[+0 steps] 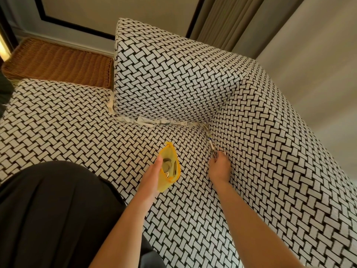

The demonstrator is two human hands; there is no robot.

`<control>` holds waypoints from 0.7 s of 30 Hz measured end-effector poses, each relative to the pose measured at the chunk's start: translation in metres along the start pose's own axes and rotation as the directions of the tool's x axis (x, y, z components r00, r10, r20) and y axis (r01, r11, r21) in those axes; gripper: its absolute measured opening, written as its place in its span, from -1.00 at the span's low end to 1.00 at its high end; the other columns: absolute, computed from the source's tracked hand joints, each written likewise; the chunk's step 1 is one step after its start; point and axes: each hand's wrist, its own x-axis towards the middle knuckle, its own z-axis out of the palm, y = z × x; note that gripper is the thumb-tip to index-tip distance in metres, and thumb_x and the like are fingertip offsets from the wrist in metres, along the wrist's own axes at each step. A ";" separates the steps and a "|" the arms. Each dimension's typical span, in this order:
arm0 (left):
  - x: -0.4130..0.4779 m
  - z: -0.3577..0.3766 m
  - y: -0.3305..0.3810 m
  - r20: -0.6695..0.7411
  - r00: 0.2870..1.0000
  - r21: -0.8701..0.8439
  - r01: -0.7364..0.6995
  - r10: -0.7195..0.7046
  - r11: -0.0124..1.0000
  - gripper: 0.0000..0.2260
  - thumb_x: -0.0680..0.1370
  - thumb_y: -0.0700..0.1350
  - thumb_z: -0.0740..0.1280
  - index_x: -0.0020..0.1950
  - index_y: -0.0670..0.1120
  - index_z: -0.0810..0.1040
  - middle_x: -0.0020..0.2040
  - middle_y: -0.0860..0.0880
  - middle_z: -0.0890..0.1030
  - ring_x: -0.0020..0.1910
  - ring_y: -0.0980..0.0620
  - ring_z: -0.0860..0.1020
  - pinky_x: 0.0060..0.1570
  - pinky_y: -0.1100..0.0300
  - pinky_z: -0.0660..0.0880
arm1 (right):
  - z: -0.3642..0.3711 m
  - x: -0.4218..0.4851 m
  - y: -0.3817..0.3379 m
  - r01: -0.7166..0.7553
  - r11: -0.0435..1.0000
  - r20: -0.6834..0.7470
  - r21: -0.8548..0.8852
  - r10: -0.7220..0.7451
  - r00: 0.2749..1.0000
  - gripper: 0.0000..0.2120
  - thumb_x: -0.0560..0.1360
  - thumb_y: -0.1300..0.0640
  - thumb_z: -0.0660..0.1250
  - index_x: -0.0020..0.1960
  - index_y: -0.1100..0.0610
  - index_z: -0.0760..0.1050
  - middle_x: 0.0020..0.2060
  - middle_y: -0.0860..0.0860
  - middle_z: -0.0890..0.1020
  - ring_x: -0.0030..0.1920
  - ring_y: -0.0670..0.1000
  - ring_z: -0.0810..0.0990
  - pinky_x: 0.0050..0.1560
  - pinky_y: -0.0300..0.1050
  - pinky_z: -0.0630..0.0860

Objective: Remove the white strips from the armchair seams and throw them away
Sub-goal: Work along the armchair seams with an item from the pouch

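The white strips [154, 120] sit stuck in the cracks of the armchair [173, 74], under the back cushion and at the left side. What looks like another, the right strip [209, 138], sits in the right crack. The right hand [220, 167] pinches its near end. A hard tug could rip it and leave a bit stuck deep. The left hand [152, 175] holds an open yellow pouch [171, 171] with coins inside, and tipping it could spill them.

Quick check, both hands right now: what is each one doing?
Left hand: holds the yellow pouch.
Right hand: grips a thin item, unclear what.
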 end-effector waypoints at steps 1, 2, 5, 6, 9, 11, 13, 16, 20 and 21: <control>0.000 0.000 0.000 0.000 1.000 -0.002 0.004 -0.004 1.000 -0.28 0.30 0.36 0.05 0.37 0.01 0.33 0.29 -0.08 0.45 0.21 -0.04 0.43 0.13 0.07 0.37 | -0.001 0.005 -0.002 -0.024 0.999 0.027 -0.036 0.025 0.999 -0.81 0.55 0.20 0.21 0.11 0.24 0.50 -0.09 0.13 0.57 -0.20 0.03 0.50 -0.27 -0.16 0.43; 0.000 0.000 0.000 0.001 1.000 -0.004 0.005 -0.005 1.000 -0.26 0.30 0.35 0.05 0.39 0.00 0.32 0.29 -0.08 0.45 0.21 -0.04 0.43 0.13 0.07 0.37 | -0.003 0.010 -0.004 -0.049 0.997 0.066 -0.059 0.053 0.996 -0.81 0.56 0.19 0.20 0.08 0.23 0.51 -0.14 0.11 0.57 -0.22 0.04 0.51 -0.28 -0.15 0.44; 0.000 0.000 0.001 0.007 1.000 -0.024 0.012 -0.011 1.000 -0.29 0.32 0.33 0.06 0.37 -0.02 0.32 0.23 -0.07 0.47 0.17 -0.02 0.44 0.10 0.09 0.39 | -0.009 0.027 -0.012 -0.091 0.991 0.222 -0.103 0.112 0.969 -0.82 0.57 0.21 0.16 0.08 0.20 0.50 -0.20 0.07 0.51 -0.31 0.01 0.47 -0.39 -0.20 0.39; 0.000 0.001 0.002 0.015 1.000 -0.042 0.005 -0.005 0.999 -0.32 0.35 0.32 0.05 0.35 -0.03 0.33 0.20 -0.06 0.48 0.14 -0.01 0.45 0.04 0.13 0.42 | -0.011 0.033 -0.016 -0.104 0.988 0.276 -0.117 0.133 0.952 -0.81 0.57 0.22 0.14 0.10 0.20 0.49 -0.20 0.08 0.51 -0.32 0.01 0.46 -0.40 -0.20 0.38; 0.001 0.001 0.002 0.020 1.000 -0.075 0.002 0.000 0.997 -0.43 0.42 0.28 0.05 0.31 -0.02 0.35 0.17 -0.06 0.49 0.12 -0.02 0.46 -0.04 0.15 0.45 | -0.016 0.043 -0.025 -0.230 0.966 0.431 -0.114 0.257 0.865 -0.75 0.56 0.29 0.09 0.19 0.23 0.43 -0.29 0.09 0.46 -0.38 0.01 0.42 -0.45 -0.16 0.38; 0.004 0.000 0.002 0.017 1.000 -0.079 0.008 -0.007 0.997 -0.37 0.35 0.30 0.08 0.30 -0.02 0.35 0.18 -0.07 0.48 0.14 -0.03 0.46 0.10 0.07 0.41 | -0.019 0.045 -0.029 -0.280 0.954 0.473 -0.106 0.296 0.830 -0.73 0.55 0.33 0.06 0.20 0.25 0.40 -0.35 0.09 0.42 -0.43 0.00 0.38 -0.51 -0.18 0.32; 0.005 0.000 0.002 0.010 1.000 -0.091 0.020 -0.019 0.996 -0.33 0.31 0.30 0.10 0.31 -0.04 0.35 0.20 -0.09 0.48 0.16 -0.05 0.46 0.13 0.04 0.39 | -0.017 0.044 -0.030 -0.268 0.960 0.432 -0.082 0.276 0.859 -0.75 0.54 0.33 0.08 0.17 0.26 0.42 -0.36 0.07 0.41 -0.42 -0.01 0.37 -0.50 -0.19 0.30; 0.003 -0.001 0.001 0.012 1.000 -0.085 0.012 -0.011 0.996 -0.44 0.40 0.29 0.08 0.27 -0.01 0.37 0.16 -0.06 0.50 0.15 -0.04 0.47 0.13 0.05 0.40 | -0.010 0.033 -0.025 -0.199 0.979 0.260 -0.050 0.206 0.944 -0.81 0.54 0.29 0.15 0.09 0.29 0.47 -0.30 0.06 0.45 -0.36 0.00 0.42 -0.45 -0.21 0.32; 0.003 -0.002 -0.001 0.015 1.000 -0.052 0.014 -0.013 0.999 -0.41 0.36 0.32 0.07 0.26 0.01 0.37 0.18 -0.06 0.50 0.17 -0.04 0.47 0.17 0.05 0.38 | -0.004 0.017 -0.020 -0.147 0.982 0.112 -0.117 0.160 0.981 -0.82 0.57 0.24 0.13 0.07 0.28 0.46 -0.12 0.15 0.57 -0.14 0.14 0.56 -0.20 -0.06 0.53; 0.003 -0.002 -0.001 0.015 1.000 -0.045 0.017 -0.017 0.999 -0.37 0.34 0.33 0.07 0.29 0.00 0.36 0.19 -0.06 0.50 0.18 -0.04 0.46 0.17 0.05 0.38 | -0.004 0.015 -0.019 -0.128 0.981 0.107 -0.145 0.144 0.984 -0.82 0.57 0.24 0.12 0.07 0.27 0.46 -0.09 0.17 0.58 -0.11 0.17 0.58 -0.16 -0.02 0.55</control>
